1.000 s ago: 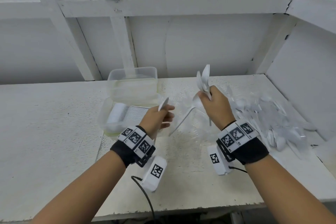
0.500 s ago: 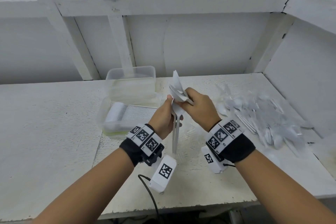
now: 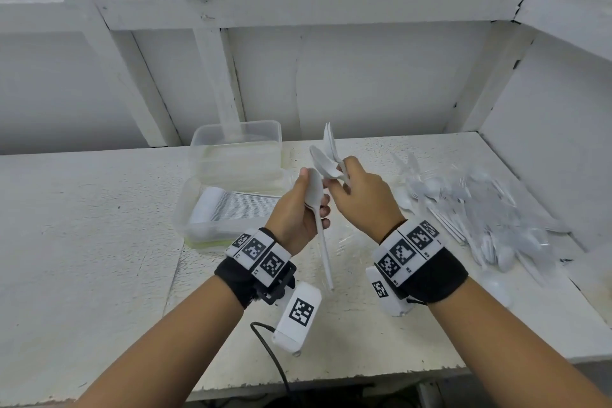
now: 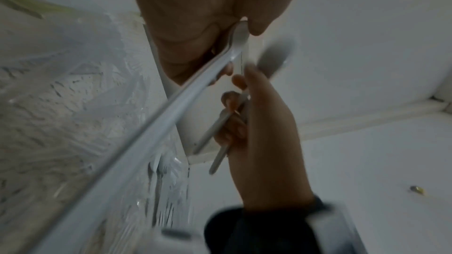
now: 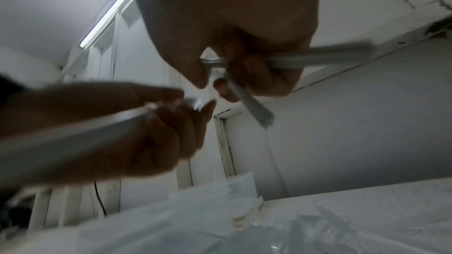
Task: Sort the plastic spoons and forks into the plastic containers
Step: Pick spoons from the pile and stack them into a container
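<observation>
My left hand grips a white plastic spoon just below its bowl, the handle pointing down toward the table. That spoon's handle runs across the left wrist view. My right hand holds a small bunch of white cutlery, a spoon and forks, heads up. Their handles stick out under its fingers. The two hands almost touch above the table. At the back left stand two clear plastic containers: the near one holds a row of stacked spoons, the far one looks almost empty.
A loose heap of white spoons and forks on clear wrapping covers the right side of the white table. A white wall closes the right side, a shelf frame the back. A black cable hangs off the front edge.
My right hand brought its bunch over to my left hand. My left hand now grips a spoon with its handle hanging down, and the hands have parted slightly.
</observation>
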Available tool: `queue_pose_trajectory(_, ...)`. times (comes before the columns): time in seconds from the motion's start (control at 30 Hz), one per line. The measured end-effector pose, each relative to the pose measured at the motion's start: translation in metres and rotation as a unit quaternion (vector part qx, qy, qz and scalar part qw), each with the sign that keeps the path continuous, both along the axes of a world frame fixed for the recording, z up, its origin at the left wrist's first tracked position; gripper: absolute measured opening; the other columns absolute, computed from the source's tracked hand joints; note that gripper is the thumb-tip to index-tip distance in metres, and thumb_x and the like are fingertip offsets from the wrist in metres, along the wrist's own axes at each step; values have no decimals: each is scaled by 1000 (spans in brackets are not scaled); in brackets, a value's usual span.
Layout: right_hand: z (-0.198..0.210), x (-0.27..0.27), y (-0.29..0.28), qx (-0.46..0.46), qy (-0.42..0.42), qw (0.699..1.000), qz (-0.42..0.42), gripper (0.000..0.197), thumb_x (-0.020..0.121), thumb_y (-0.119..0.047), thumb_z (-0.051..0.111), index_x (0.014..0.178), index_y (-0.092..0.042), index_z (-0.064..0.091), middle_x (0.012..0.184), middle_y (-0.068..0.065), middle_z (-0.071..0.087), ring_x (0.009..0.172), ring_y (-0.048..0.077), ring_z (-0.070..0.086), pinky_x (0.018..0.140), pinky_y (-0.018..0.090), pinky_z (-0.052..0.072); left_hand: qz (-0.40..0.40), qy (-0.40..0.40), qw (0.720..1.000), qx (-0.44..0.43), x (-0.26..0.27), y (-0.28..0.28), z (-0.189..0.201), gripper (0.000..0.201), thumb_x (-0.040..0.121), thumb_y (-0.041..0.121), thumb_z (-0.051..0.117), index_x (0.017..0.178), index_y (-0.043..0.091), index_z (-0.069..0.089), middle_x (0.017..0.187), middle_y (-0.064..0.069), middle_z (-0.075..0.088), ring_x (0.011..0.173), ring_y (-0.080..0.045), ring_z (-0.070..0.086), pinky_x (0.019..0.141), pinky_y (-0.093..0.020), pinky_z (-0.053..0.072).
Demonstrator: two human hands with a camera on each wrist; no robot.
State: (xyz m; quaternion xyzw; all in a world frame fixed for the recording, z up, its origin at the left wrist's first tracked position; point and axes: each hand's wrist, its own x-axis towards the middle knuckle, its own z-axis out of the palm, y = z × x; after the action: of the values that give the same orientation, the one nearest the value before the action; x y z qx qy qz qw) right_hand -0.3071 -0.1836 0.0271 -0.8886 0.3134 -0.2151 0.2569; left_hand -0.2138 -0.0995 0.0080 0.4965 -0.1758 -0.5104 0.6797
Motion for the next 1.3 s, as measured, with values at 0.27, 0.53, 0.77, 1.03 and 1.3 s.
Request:
queue_pose_trajectory(0.27, 3, -8, 9, 152, -27, 983, 103, 30, 98, -24, 41, 124, -20, 28, 69, 11, 55, 66, 36, 55, 65, 47, 47, 47, -77, 995, 32, 22, 2, 10, 46, 99, 47, 28, 108, 10, 53, 84, -4, 53, 73, -13, 52, 68, -28, 43)
queue_pose_trajectory(0.53, -5, 3, 12, 165, -76, 974, 133, 20, 97, -21, 46, 115, -22, 51, 69, -6, 57, 68, 11, 55, 68, 25, 46, 27, -80, 996, -5, 17, -2, 14, 48, 100, 47, 21, 88, 14, 55, 72, -3, 67, 67, -15, 65, 59, -30, 52)
queue_pose_trajectory(0.77, -11, 9, 11, 99, -45, 984, 144, 32, 95, -25, 51, 126, -20, 56, 109, 0, 65, 98, 12, 55, 81, 19, 44, 80, -86, 993, 15, 25, -2, 9, 19, 98, 19, 39, 82, 16, 48, 68, -3, 57, 66, -15, 57, 54, -22, 50)
queue_pose_trajectory(1.03, -1, 19, 2, 147, -89, 982, 83, 26, 100, -17, 33, 122, -12, 46, 74, -5, 43, 63, 6, 39, 57, 19, 31, 113, -90, 989, 19, 37, -6, 9, 27, 98, 41, 38, 97, 16, 50, 70, 1, 47, 66, -13, 49, 67, -28, 42)
queue_pose_trajectory(1.3, -5, 33, 5, 109, -110, 983, 94, 31, 94, -17, 50, 123, -23, 61, 100, 9, 65, 88, 17, 56, 84, 26, 45, 103, -100, 990, 2, 36, -12, 14, 44, 98, 48, 29, 101, 7, 47, 91, -11, 62, 88, -23, 65, 76, -34, 53)
